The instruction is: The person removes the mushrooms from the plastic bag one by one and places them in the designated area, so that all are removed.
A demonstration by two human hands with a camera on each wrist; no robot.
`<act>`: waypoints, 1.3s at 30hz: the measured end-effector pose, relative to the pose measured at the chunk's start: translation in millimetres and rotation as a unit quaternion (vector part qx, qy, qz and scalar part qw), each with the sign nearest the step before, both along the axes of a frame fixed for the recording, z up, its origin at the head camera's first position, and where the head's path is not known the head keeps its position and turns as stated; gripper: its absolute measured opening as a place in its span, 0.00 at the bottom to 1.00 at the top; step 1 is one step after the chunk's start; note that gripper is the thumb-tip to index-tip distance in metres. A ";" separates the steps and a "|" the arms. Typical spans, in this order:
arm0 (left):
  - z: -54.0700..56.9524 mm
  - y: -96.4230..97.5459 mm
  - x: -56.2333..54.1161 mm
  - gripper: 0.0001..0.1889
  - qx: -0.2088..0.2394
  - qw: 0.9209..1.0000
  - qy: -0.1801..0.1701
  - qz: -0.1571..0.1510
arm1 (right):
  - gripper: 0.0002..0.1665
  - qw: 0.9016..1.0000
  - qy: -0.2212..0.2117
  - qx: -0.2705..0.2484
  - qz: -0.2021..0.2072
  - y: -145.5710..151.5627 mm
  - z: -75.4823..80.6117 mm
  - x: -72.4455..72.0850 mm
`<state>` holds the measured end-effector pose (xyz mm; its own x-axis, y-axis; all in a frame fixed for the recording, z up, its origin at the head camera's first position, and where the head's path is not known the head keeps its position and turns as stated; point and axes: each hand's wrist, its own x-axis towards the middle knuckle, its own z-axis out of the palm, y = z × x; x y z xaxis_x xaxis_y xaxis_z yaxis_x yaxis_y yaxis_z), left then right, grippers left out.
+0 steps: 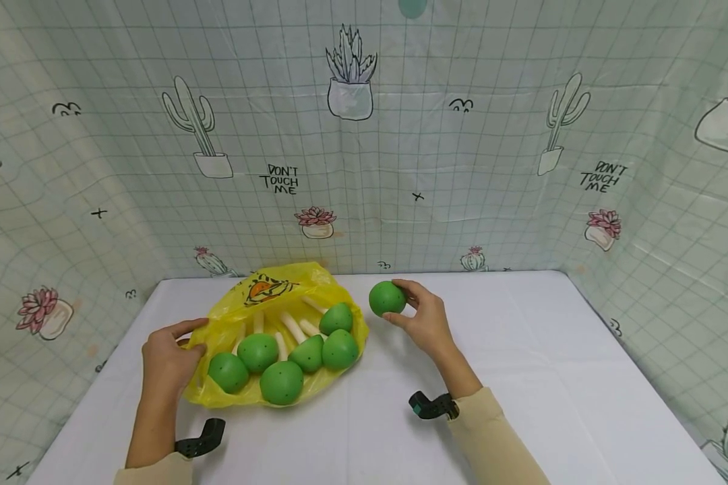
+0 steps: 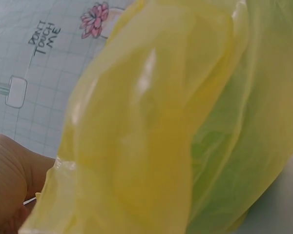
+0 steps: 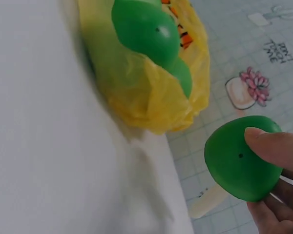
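Observation:
A yellow plastic bag (image 1: 218,323) lies on the left of the table, its mouth toward me. Inside it are several green toy mushrooms (image 1: 282,382) with dark-dotted round caps and cream stems. My left hand (image 1: 171,357) pinches the bag's left edge; in the left wrist view the yellow plastic (image 2: 132,122) covers most of the fingers. To the right of the bag, above the table, my right hand (image 1: 426,320) holds another green toy mushroom (image 1: 387,299) between thumb and fingers. Its cream stem (image 3: 209,201) shows below the cap in the right wrist view.
The table (image 1: 522,377) has a white cover. A pale gridded cloth (image 1: 400,155) with cactus drawings hangs behind it and along both sides. Black wrist cameras (image 1: 203,438) sit on both wrists.

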<state>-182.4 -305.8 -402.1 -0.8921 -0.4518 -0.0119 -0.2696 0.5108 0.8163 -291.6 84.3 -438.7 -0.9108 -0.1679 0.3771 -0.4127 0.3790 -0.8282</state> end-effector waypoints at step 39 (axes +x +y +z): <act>-1.5 1.3 -1.0 0.26 0.006 1.000 -0.015 -0.011 | 0.40 0.993 -0.049 0.107 0.017 14.9 -18.0 -6.8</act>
<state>-183.4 -304.4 -403.6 -0.9014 -0.4309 -0.0433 -0.2817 0.5075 0.8143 -298.4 99.2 -456.8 -0.9335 -0.2668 0.2397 -0.3506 0.5379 -0.7667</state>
